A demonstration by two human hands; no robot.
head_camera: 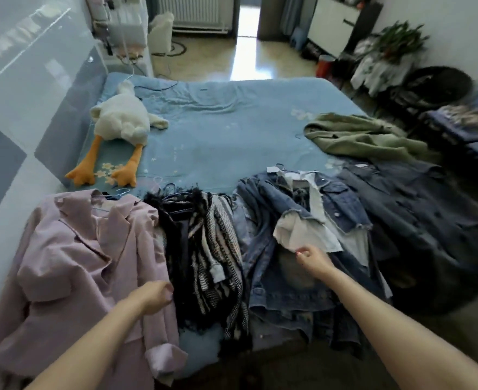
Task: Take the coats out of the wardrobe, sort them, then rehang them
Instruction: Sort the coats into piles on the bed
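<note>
Two bare forearms enter from the bottom edge, nearest the camera. The left hand (154,295) lies at the right edge of the lilac coat (77,266), fingers curled at the fabric; whether it actually grips the cloth cannot be told. The right hand (314,260) is over the denim jacket (297,285), fingers loosely curled, just below a pale grey shirt sleeve (302,233); whether it touches or holds that sleeve cannot be told.

The coats lie in a row along the near edge of the bed (218,130), which has a light blue cover:
- The lilac coat is at far left, collar toward the far side, one cuff hanging over the near edge.
- A black-and-white striped jacket (212,249) with dark fuzzy trim lies just beside it, touching it.
- The denim jacket comes next, with the pale grey shirt and a shorter denim jacket (336,204) lying on its upper part.
- A dark denim coat (429,220) lies at far right.
- An olive green coat (364,136) lies crumpled beyond the dark denim coat, toward the far right corner.

Thin wire hanger hooks (164,184) show at several collars.

A white plush goose (122,119) with orange feet lies on the left part of the bed, well apart from the coats.
</note>
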